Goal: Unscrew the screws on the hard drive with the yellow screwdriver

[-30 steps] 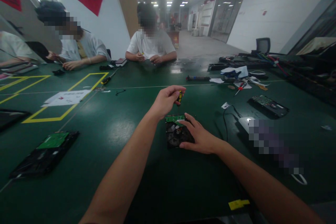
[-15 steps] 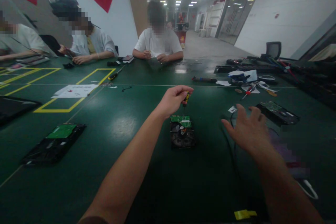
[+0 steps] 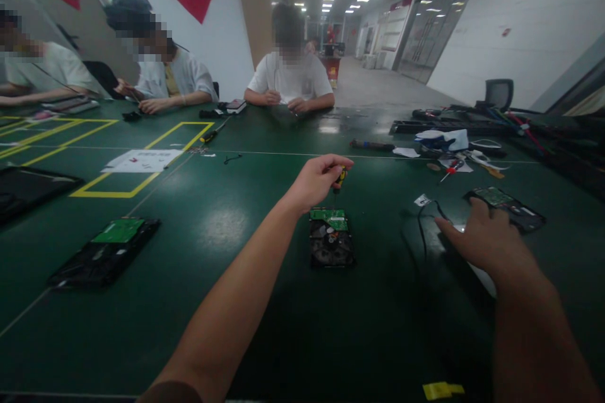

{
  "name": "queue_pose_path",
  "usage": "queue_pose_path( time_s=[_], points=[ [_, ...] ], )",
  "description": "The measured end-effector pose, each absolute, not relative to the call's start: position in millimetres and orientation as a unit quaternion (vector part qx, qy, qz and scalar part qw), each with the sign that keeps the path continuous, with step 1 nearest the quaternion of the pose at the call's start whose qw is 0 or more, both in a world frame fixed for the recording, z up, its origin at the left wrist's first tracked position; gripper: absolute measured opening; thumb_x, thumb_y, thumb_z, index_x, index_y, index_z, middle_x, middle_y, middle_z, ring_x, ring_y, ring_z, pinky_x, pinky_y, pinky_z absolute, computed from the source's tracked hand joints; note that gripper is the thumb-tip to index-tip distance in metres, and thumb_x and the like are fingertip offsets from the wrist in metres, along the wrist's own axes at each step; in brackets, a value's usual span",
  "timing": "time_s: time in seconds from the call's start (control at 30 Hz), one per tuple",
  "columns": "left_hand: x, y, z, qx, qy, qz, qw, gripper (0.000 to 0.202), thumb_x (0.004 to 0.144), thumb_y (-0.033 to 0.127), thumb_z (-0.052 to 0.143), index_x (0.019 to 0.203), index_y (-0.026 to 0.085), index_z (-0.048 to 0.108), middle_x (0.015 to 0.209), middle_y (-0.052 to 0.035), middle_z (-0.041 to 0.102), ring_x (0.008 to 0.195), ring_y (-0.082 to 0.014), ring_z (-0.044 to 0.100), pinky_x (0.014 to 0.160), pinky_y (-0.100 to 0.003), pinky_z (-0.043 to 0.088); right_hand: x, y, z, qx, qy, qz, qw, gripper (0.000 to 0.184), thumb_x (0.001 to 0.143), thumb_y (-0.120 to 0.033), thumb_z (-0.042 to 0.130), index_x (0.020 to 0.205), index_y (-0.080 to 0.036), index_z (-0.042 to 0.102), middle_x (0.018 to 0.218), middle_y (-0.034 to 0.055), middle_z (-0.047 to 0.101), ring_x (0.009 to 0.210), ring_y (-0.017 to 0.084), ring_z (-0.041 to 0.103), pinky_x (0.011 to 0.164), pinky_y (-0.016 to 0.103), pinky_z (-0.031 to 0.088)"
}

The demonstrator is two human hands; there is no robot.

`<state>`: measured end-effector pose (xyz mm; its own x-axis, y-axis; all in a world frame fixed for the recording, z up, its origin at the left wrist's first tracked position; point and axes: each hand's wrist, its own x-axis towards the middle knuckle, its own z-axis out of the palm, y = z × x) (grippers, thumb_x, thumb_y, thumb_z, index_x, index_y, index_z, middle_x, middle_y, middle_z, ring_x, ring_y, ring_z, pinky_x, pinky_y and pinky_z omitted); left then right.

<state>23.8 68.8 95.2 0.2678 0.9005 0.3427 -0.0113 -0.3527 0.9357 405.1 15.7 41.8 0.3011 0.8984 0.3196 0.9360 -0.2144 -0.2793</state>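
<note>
My left hand [image 3: 325,179] is curled round the yellow-and-black handle of a screwdriver [image 3: 342,176], fingers pinching it from above so that its thin shaft points almost straight down; I judge that this keeps the tool square to whatever it meets. The tip comes to the far end of the hard drive [image 3: 331,247], by the green circuit board [image 3: 326,216], though I cannot tell whether it sits in a screw. The drive lies flat on the bench [image 3: 265,327] with its board side up, which seems meant to leave that face within reach of the shaft. It is straight ahead of me, just below and nearer than my left hand, and well to the left of my right hand [image 3: 491,240]. That right hand is empty as far as I can see, its fingers spread over a pale device [image 3: 483,278] with a black cable [image 3: 422,233] beside it; whether I am touching the device is hidden from me. My fingertips overlap a second drive [image 3: 528,213] in this view, so I cannot judge contact there either. With no hand bracing the first drive, I suppose its own weight and the bench steady it.
</note>
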Motion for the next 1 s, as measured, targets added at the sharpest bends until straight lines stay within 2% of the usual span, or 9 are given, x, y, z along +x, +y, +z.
queue_pose_path(
  time_s=[0.07, 0.13, 0.27, 0.43, 0.57, 0.67, 0.83, 0.9, 1.0],
  points=[
    [23.7, 69.1, 94.8, 0.651, 0.342, 0.501, 0.458, 0.022, 0.096, 0.020, 0.055, 0.105, 0.019, 0.075, 0.101, -0.0089, 0.070, 0.084, -0.0163, 0.063, 0.068, -0.027, 0.054, 390.4, 13.6, 53.2, -0.786, -0.584, -0.042, 0.200, 0.102, 0.071, -0.081, 0.064, 0.143, -0.010, 0.048, 0.135, 0.0403, 0.048, 0.120, 0.064, 0.051, 0.087, 0.078, 0.042],
    [23.7, 69.2, 94.4, 0.648, 0.343, 0.502, 0.459, 0.022, 0.096, 0.020, 0.055, 0.105, 0.019, 0.075, 0.101, -0.0090, 0.070, 0.084, -0.0163, 0.063, 0.068, -0.027, 0.054, 374.3, 11.3, 62.9, -0.766, -0.605, -0.050, 0.211, 0.095, 0.077, -0.078, 0.060, 0.146, -0.013, 0.046, 0.136, 0.0367, 0.051, 0.121, 0.060, 0.053, 0.089, 0.074, 0.044],
    [23.2, 69.5, 94.1, 0.648, 0.343, 0.499, 0.461, 0.022, 0.096, 0.019, 0.054, 0.106, 0.019, 0.074, 0.102, -0.0090, 0.071, 0.086, -0.0163, 0.063, 0.070, -0.027, 0.054, 347.9, 6.2, 72.2, -0.748, -0.622, -0.085, 0.215, 0.089, 0.085, -0.075, 0.051, 0.147, -0.010, 0.045, 0.139, 0.0350, 0.051, 0.122, 0.056, 0.054, 0.089, 0.071, 0.048],
    [23.1, 68.0, 96.0, 0.653, 0.340, 0.494, 0.463, 0.023, 0.096, 0.017, 0.054, 0.107, 0.018, 0.074, 0.102, -0.0089, 0.071, 0.085, -0.0161, 0.063, 0.068, -0.027, 0.054, 333.4, 2.5, 73.1, -0.710, -0.652, -0.081, 0.253, 0.080, 0.089, -0.066, 0.054, 0.145, -0.010, 0.047, 0.139, 0.0278, 0.053, 0.127, 0.049, 0.053, 0.099, 0.068, 0.046],
    [23.5, 66.1, 99.1, 0.656, 0.342, 0.490, 0.460, 0.023, 0.097, 0.018, 0.054, 0.107, 0.019, 0.075, 0.102, -0.0083, 0.071, 0.086, -0.0159, 0.064, 0.067, -0.025, 0.053, 323.9, 3.7, 71.4, -0.682, -0.657, -0.099, 0.306, 0.073, 0.093, -0.062, 0.053, 0.144, -0.010, 0.048, 0.139, 0.0261, 0.054, 0.131, 0.045, 0.051, 0.105, 0.066, 0.043],
    [24.3, 64.5, 101.5, 0.659, 0.340, 0.487, 0.460, 0.023, 0.097, 0.018, 0.054, 0.107, 0.019, 0.074, 0.104, -0.0085, 0.072, 0.087, -0.0155, 0.064, 0.068, -0.025, 0.053, 307.2, 3.5, 66.7, -0.628, -0.688, -0.112, 0.347, 0.071, 0.094, -0.058, 0.055, 0.145, -0.009, 0.047, 0.148, 0.0262, 0.046, 0.142, 0.041, 0.041, 0.114, 0.062, 0.037],
    [33.6, 57.1, 104.4, 0.675, 0.312, 0.484, 0.462, 0.022, 0.097, 0.018, 0.054, 0.109, 0.017, 0.073, 0.104, -0.0089, 0.072, 0.088, -0.0155, 0.065, 0.070, -0.025, 0.055, 270.4, -5.1, 54.9, -0.525, -0.759, -0.047, 0.381, 0.060, 0.096, -0.046, 0.058, 0.148, -0.019, 0.043, 0.155, 0.0200, 0.040, 0.147, 0.037, 0.037, 0.118, 0.063, 0.036],
    [41.1, 52.3, 104.5, 0.682, 0.286, 0.478, 0.474, 0.021, 0.098, 0.019, 0.055, 0.109, 0.017, 0.072, 0.106, -0.0091, 0.072, 0.088, -0.0156, 0.066, 0.071, -0.026, 0.056, 260.0, -9.4, 50.5, -0.487, -0.775, 0.006, 0.402, 0.058, 0.097, -0.042, 0.060, 0.149, -0.024, 0.041, 0.157, 0.0160, 0.040, 0.146, 0.034, 0.039, 0.117, 0.060, 0.041],
    [53.5, 45.5, 102.5, 0.685, 0.243, 0.472, 0.499, 0.020, 0.098, 0.018, 0.055, 0.110, 0.015, 0.071, 0.105, -0.0099, 0.072, 0.089, -0.0157, 0.066, 0.074, -0.028, 0.057, 252.2, -13.1, 44.2, -0.453, -0.756, 0.123, 0.456, 0.057, 0.096, -0.040, 0.062, 0.148, -0.027, 0.041, 0.153, 0.0143, 0.047, 0.134, 0.032, 0.055, 0.111, 0.057, 0.049]
  ],
)
